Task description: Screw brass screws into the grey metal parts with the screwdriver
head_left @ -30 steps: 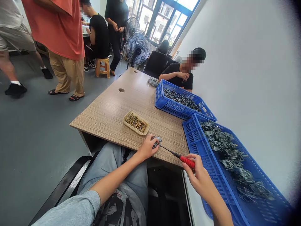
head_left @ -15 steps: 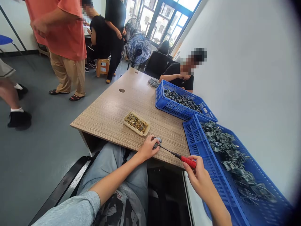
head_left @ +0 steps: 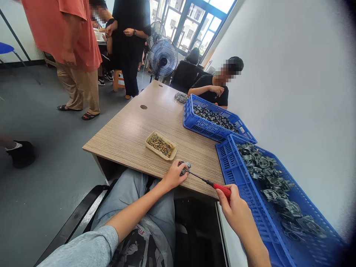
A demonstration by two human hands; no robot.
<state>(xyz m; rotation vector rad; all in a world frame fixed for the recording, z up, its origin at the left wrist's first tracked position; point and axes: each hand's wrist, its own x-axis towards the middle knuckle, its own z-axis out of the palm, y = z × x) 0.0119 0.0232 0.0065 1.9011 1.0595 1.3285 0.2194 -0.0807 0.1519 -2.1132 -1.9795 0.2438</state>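
Note:
My left hand (head_left: 174, 175) is shut on a small cast metal part (head_left: 184, 168), resting near the table's front edge. My right hand (head_left: 233, 207) grips a red-handled screwdriver (head_left: 222, 191) by its handle. The thin steel shaft (head_left: 200, 178) runs left, and its tip meets the metal part right at my left fingers. The exact spot where the tip lands is hidden by those fingers. A shallow beige tray (head_left: 154, 149) of brass screws lies just beyond my left hand.
Two blue plastic crates hold grey cast parts: one (head_left: 244, 193) beside my right hand, one (head_left: 200, 128) farther along the wood-grain table (head_left: 122, 137). A wire-like metal heap (head_left: 181, 97) and a seated person (head_left: 213, 89) lie beyond. The wall closes the right side.
My hands and the screwdriver have shifted only slightly. Behind the table, the person in orange has moved left, the person in black has stepped sideways, and a walking person has nearly left the view.

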